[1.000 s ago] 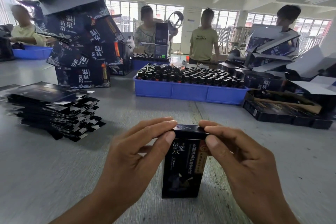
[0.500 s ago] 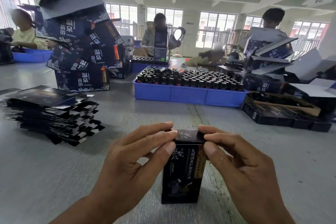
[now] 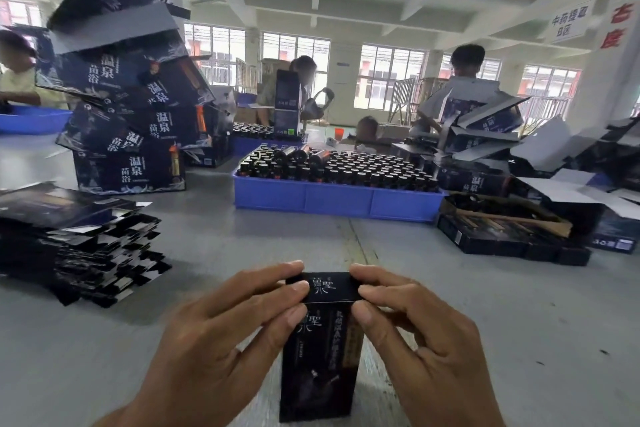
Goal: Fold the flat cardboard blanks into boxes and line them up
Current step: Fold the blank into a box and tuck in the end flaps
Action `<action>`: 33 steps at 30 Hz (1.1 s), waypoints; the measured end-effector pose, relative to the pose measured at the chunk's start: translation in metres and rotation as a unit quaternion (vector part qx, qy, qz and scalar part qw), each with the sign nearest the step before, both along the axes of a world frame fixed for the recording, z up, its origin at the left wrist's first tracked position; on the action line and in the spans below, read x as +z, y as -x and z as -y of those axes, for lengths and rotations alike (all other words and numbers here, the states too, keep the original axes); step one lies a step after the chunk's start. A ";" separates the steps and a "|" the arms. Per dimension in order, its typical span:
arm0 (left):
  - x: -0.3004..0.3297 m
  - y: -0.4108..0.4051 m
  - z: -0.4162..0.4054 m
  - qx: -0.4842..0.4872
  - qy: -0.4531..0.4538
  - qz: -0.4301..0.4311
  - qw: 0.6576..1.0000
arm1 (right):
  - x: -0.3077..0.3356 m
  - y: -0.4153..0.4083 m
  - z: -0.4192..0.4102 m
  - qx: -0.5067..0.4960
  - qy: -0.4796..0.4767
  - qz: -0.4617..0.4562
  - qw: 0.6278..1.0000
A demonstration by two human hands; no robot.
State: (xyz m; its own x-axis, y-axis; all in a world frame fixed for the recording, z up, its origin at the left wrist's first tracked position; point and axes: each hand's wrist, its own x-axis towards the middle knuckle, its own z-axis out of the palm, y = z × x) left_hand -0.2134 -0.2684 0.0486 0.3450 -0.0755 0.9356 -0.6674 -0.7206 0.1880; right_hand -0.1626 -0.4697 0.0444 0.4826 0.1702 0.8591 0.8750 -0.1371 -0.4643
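Black printed cardboard box [image 3: 320, 350], stood upright with its long axis vertical near the grey table's [image 3: 519, 305] front edge, is pinched at its top flap between left hand [image 3: 221, 343] and right hand [image 3: 419, 340], both equally near.

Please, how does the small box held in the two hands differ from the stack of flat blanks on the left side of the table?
The small box is folded into shape and stands upright; the flat blanks lie unfolded, piled one on another. The box is a single piece, the blanks are many. The left hand and the right hand pinch the box's top; nothing touches the blanks. Both are dark printed cardboard on the same grey table.
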 end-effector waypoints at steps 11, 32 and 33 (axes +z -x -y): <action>-0.006 -0.003 -0.007 0.017 -0.071 -0.027 0.997 | -0.002 -0.002 0.001 -0.016 0.013 -0.023 1.000; -0.031 -0.025 -0.013 -0.100 0.425 -0.306 0.846 | -0.026 -0.001 -0.006 -0.097 0.407 -0.125 0.899; -0.033 -0.027 -0.010 -0.110 0.424 -0.311 0.843 | -0.028 -0.002 -0.006 -0.107 0.406 -0.125 0.899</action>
State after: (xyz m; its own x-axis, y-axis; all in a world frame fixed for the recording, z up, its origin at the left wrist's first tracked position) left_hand -0.1865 -0.2580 0.0159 0.8539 0.4036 0.3284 -0.3499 -0.0216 0.9365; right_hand -0.1606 -0.4639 0.0168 0.7399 0.5718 0.3543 0.6701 -0.6727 -0.3136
